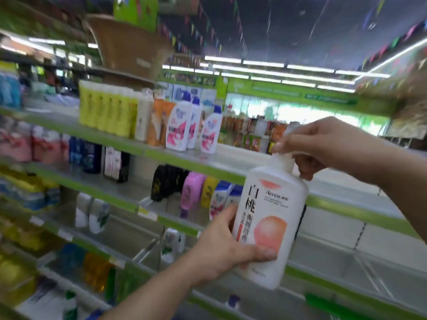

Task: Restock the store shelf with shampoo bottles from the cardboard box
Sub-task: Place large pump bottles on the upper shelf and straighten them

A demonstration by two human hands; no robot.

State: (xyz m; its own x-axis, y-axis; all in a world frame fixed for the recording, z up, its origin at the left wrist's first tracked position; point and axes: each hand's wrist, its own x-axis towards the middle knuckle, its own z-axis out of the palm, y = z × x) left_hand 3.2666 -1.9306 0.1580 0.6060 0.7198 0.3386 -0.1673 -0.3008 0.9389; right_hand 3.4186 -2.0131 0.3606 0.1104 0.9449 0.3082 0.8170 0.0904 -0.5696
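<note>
1. Store shelf (189,163): tiers of grey boards with green front edges. It stands behind the shampoo bottle (270,218) and runs off to both sides of it. The board to the right of the shampoo bottle is bare, while those to its left are stocked.
2. Wicker basket (129,47): sits on top of the shelf, far up and to the left of the shampoo bottle. It is blurred.
3. Yellow bottles (106,109): an upright row on an upper board, up and to the left of the shampoo bottle.
4. Blue-capped bottles (179,125): three white bottles with pink labels, on the same board as the yellow bottles. They stand nearer to the shampoo bottle, above and to its left.
5. Shampoo bottle: white, with a peach picture and dark lettering. It is held in the air in front of the shelf, nearly upright, and rests on no board.
6. Left grip (221,245): a bare hand wrapped round the lower body of the shampoo bottle. The thumb lies across the front and the fingers curl behind.
7. Right grip (321,146): a bare hand at the top of the shampoo bottle, its fingers curled round the pump (280,161).
8. Pink bottle (191,190): on a lower board, near the shampoo bottle's left side and above the left grip.
</note>
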